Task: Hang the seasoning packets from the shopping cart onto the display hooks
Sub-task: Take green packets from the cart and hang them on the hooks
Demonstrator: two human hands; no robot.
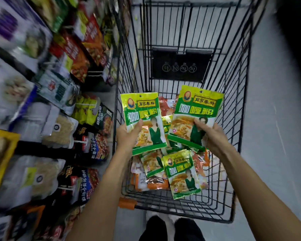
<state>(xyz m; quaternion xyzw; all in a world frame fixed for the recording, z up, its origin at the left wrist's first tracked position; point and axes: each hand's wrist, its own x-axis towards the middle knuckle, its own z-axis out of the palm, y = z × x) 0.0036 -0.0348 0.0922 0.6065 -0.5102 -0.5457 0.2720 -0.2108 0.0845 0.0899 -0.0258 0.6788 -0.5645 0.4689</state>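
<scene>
Over the black wire shopping cart (238, 108), my left hand (127, 136) grips a green and yellow curry seasoning packet (142, 108) by its lower left, thumb on the front. My right hand (214, 136) grips a second, matching packet (196, 108) by its lower right edge. Both packets are upright with their hang holes at the top. Beneath them in the cart lie several more packets, among them a green one (181, 173) and orange ones (156, 184).
The display rack fills the left side, with hanging packets on white hooks (89, 105), dark spicy-crayfish packets (94, 148) and clear bags of grain (59, 129). The cart has an orange handle piece (127, 203). Grey floor lies to the right, and my dark shoes (170, 230) show below.
</scene>
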